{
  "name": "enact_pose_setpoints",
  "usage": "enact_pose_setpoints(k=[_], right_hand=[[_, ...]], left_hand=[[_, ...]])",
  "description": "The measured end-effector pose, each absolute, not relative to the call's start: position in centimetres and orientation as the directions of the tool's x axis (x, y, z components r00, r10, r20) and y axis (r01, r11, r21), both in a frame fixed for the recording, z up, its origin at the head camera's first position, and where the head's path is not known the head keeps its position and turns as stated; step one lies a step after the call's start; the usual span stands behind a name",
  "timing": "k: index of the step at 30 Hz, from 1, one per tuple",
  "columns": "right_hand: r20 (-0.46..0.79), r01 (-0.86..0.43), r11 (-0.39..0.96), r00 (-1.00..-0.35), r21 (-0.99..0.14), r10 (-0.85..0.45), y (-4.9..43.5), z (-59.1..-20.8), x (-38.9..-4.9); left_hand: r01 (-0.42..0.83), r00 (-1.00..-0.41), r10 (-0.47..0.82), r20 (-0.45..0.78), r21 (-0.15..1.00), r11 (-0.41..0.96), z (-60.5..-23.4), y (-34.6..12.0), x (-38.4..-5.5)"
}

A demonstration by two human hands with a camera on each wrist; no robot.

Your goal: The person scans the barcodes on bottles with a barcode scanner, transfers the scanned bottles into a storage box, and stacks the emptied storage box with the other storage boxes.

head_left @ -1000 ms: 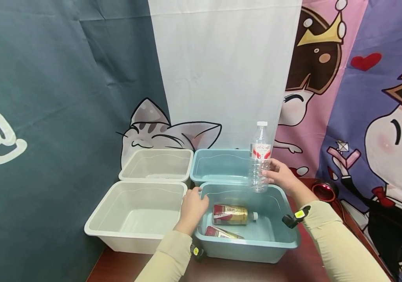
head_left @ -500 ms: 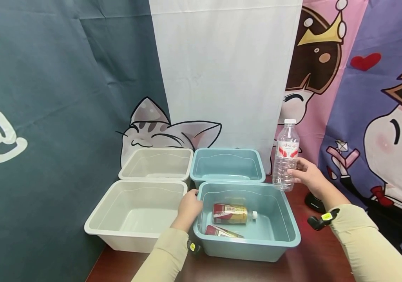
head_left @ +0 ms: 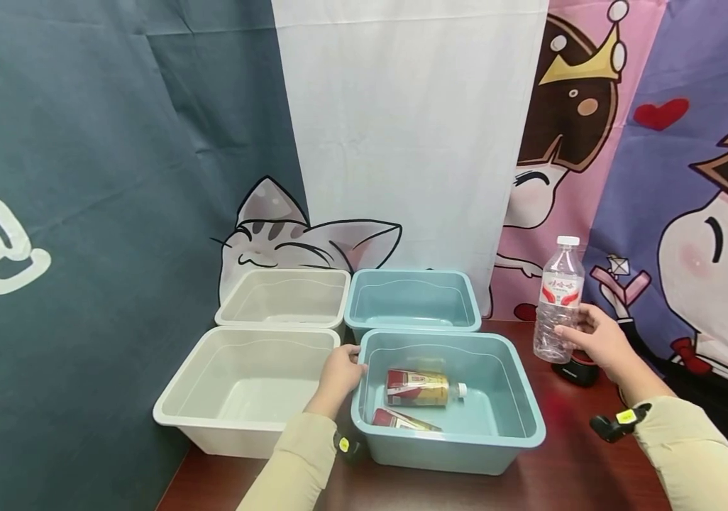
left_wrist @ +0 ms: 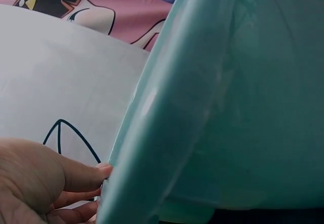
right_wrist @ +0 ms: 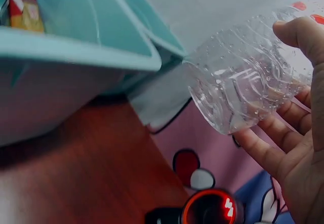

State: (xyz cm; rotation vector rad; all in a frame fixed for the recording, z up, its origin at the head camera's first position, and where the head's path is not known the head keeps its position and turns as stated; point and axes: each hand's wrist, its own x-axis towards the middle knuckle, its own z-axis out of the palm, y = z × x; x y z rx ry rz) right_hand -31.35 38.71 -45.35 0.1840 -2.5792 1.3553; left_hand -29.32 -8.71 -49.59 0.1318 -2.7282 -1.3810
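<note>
My right hand (head_left: 600, 344) grips a clear plastic water bottle (head_left: 558, 316) with a white cap and a red-and-white label. It holds the bottle upright to the right of the front blue bin (head_left: 443, 441). In the right wrist view, the thumb and fingers wrap the ribbed bottle (right_wrist: 238, 77), which looks see-through with droplets inside. My left hand (head_left: 340, 376) pinches the front blue bin's left rim; up close, the left thumb and curled fingers meet that rim (left_wrist: 152, 118). Inside the bin lie a yellow drink bottle (head_left: 418, 388) with a dark red label and a second red-labelled item (head_left: 402, 420).
Left of the blue bin stands a front white bin (head_left: 249, 426). Behind are a smaller white bin (head_left: 284, 277) and a smaller blue bin (head_left: 411, 278). A black device (head_left: 576, 370) with a red light sits on the dark red table (head_left: 568, 454), before a printed curtain (head_left: 409, 142).
My right hand has carried the clear bottle from above the blue bins out to the right, and lately lower. The left hand has closed in on the front blue bin's rim.
</note>
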Motion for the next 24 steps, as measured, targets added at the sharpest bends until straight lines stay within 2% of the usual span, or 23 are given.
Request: enact_pose_setpoints(k=[8, 17, 24], right_hand=[[0.214, -0.129, 0.617, -0.975, -0.777, 0.066, 40.8, -47.9, -30.3], [0.309, -0.125, 0.772, -0.946, -0.623, 0.096, 41.8, -50.9, -29.4], [0.291, -0.060, 0.857, -0.951, -0.513, 0.107, 42.6, -52.6, -29.0]], left_hand=[[-0.028, -0.994, -0.098, 0.039, 0.797, 0.604, -49.6, -8.9, -29.1], [-0.020, -0.996, -0.085, 0.039, 0.798, 0.602, -49.7, -9.1, -29.1], [-0.018, -0.995, -0.091, 0.046, 0.797, 0.604, -49.6, -9.0, -29.0]])
